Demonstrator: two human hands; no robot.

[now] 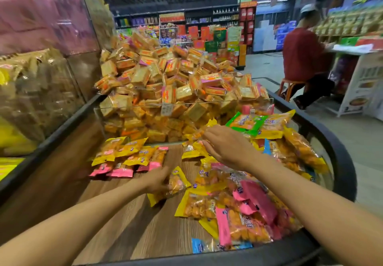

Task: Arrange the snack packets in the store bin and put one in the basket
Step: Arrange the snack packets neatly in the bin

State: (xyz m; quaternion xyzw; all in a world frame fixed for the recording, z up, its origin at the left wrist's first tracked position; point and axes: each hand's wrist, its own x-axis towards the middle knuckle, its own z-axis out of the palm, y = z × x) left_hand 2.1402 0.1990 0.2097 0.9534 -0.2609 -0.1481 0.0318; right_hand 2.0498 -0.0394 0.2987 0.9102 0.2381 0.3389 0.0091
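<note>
Partly arranged: neat row of yellow and pink packets (128, 158) lined up at far left of the store bin (132, 224), loose heap of snack packets (244, 207) along the right side not yet sorted. Left hand (157, 179) gripping a yellow packet (176, 183) on the wooden floor; right hand (223, 147) over the heap, pinching a crinkled packet (199, 134). No basket in view, so that step judged outstanding.

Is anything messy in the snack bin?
Yes. The packets on the right lie in a jumbled heap, overlapping at all angles, while those at the back left sit in tidy rows. The left hand grips one yellow packet; the right hand pinches another.
</note>
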